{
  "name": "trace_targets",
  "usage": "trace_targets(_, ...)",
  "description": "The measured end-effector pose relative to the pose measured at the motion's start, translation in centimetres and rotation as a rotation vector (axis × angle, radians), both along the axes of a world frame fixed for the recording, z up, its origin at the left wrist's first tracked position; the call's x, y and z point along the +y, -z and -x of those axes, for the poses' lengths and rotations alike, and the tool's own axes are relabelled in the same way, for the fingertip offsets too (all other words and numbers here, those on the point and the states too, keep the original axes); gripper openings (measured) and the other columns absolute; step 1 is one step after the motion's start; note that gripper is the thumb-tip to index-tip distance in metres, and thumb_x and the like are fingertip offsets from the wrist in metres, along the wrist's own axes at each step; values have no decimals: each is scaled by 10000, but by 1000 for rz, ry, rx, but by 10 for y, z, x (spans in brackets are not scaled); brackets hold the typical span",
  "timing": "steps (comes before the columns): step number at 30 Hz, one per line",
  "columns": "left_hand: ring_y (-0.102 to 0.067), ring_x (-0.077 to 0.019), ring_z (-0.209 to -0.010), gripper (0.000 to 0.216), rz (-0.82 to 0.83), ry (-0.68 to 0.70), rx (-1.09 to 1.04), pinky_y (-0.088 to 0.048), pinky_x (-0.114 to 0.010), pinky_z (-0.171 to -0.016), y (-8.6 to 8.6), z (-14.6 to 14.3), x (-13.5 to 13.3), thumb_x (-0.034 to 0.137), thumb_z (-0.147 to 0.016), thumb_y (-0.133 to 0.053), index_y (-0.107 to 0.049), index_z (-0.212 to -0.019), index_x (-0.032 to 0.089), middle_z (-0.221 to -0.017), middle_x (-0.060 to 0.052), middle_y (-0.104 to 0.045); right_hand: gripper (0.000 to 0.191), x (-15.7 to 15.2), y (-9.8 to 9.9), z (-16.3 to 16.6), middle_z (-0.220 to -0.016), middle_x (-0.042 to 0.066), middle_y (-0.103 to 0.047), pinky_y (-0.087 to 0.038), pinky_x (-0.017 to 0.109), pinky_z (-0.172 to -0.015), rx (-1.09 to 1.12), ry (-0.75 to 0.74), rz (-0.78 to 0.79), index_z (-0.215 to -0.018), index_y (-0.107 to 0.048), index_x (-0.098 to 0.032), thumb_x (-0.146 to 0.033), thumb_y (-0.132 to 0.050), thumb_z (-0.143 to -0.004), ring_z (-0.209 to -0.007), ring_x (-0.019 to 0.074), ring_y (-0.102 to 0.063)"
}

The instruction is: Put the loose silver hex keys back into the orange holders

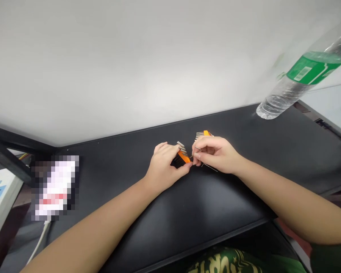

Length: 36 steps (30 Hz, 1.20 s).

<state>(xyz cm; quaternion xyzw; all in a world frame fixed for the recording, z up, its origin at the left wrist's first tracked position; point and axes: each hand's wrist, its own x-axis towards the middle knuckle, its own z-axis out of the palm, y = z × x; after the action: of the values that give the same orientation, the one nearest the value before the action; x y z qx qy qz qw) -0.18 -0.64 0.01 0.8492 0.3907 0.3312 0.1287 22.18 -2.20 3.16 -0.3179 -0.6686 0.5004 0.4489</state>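
Note:
Close to the middle of the black table, my left hand (162,166) grips an orange hex key holder (184,156) between thumb and fingers. Several grey hex keys stick out of its upper end. My right hand (218,153) is closed in a pinch beside the holder, on a thin hex key (198,148) that is mostly covered by the fingers. Behind the right hand lies a second orange holder (206,133) with a row of metal keys, partly hidden. Below the right hand, a loose L-shaped hex key (210,167) rests on the table.
A large clear bottle (281,96) with a green label stands at the back right by the white wall (147,68). On the left lie a blurred-out phone (57,185) with a white cable (39,242) and a white power strip (2,193). The black table (113,163) ends near my body.

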Motion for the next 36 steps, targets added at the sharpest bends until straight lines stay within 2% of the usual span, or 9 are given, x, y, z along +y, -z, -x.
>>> trace_targets(3, -680, -179, -846, 236, 4, 14, -6, -415, -451, -1153, -1, 0, 0, 405, -836, -750, -642, -965, 239, -887, 15, -729, 72, 2, 3, -1, -852, 9, -592, -580, 253, -532, -51, 0, -44, -861, -670, -175, -189, -679, -932, -603, 102, -642)
trace_targets(19, -684, -185, -847, 226, 29, 4, -7, -403, -457, -1168, -3, 0, -1, 405, -829, -752, -641, -950, 250, -900, 15, -737, 90, 2, 3, -1, -873, 10, -579, -608, 291, -560, -66, 10, -25, -819, -622, -178, -131, -639, -895, -614, 119, -668)
trace_targets(26, -676, -181, -846, 229, 35, -1, 3, -404, -451, -1168, -2, -1, -1, 411, -830, -751, -641, -945, 245, -876, 17, -725, 101, 2, 1, -6, -871, 18, -594, -596, 302, -574, -135, 4, -19, -826, -625, -191, -194, -632, -926, -620, 123, -655)
trace_targets(29, -666, -174, -819, 225, 43, -2, 13, -408, -456, -1168, -3, -1, -1, 419, -837, -743, -646, -940, 243, -846, 19, -715, 115, 3, -2, -7, -833, 26, -609, -558, 299, -574, -221, 13, -102, -815, -622, -198, -197, -625, -930, -651, 138, -628)
trace_targets(33, -678, -180, -837, 219, 43, 3, 26, -403, -464, -1174, -4, -1, -1, 419, -840, -735, -650, -932, 240, -866, 10, -729, 113, 4, -4, -5, -815, 43, -648, -503, 312, -657, -378, 26, -341, -826, -640, -208, -170, -610, -928, -749, 168, -589)
trace_targets(36, -680, -179, -839, 209, 40, -3, 29, -402, -458, -1173, -4, -1, -1, 409, -840, -733, -649, -930, 240, -878, 11, -734, 126, 4, -6, -3, -812, 35, -655, -478, 307, -690, -439, 34, -382, -840, -641, -205, -148, -583, -936, -741, 159, -569)
